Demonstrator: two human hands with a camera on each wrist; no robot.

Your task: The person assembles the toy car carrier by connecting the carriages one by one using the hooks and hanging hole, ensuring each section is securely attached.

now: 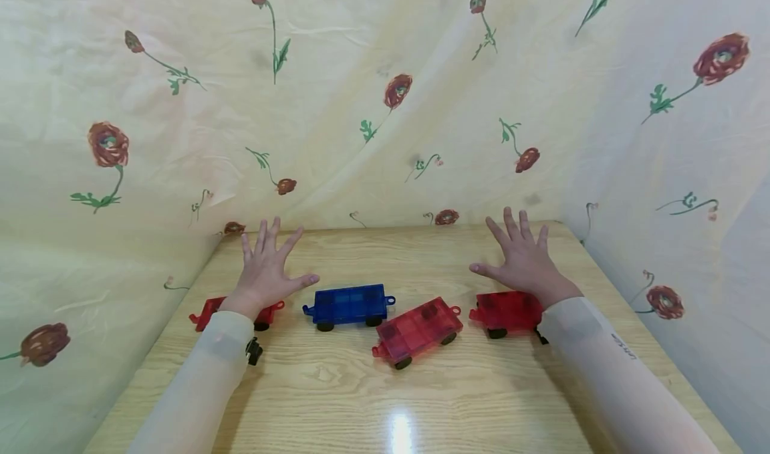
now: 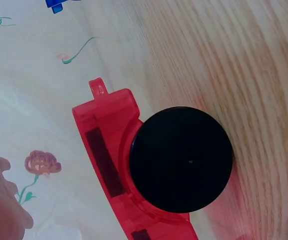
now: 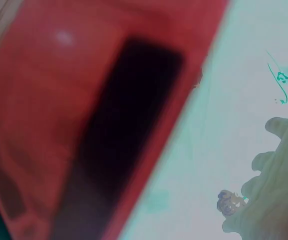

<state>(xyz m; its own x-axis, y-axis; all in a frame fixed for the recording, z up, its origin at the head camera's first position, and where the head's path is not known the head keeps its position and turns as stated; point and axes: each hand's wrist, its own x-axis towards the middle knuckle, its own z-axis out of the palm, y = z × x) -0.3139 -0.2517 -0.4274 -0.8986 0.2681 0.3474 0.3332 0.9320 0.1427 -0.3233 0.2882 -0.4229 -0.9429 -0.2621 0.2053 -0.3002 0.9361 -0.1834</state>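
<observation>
Fingers spread wide, my left hand (image 1: 267, 273) is over a red toy train car (image 1: 207, 312), whose middle is hidden behind the wrist. In the left wrist view that red car shows a round black wheel (image 2: 181, 160). My right hand (image 1: 526, 260), also spread and holding nothing, is above another red toy train car (image 1: 505, 310), partly covered by the sleeve. Between the hands are a blue toy train car (image 1: 349, 305) and a tilted translucent red car (image 1: 419, 331). Their hooks and loops are close but look unlinked. Each car has black wheels.
All the cars are on a light wood table (image 1: 337, 400). A cream cloth with printed flowers (image 1: 337, 106) hangs behind and along both sides. Small black devices show at the left wrist (image 1: 254, 352) and the right wrist (image 1: 541, 336).
</observation>
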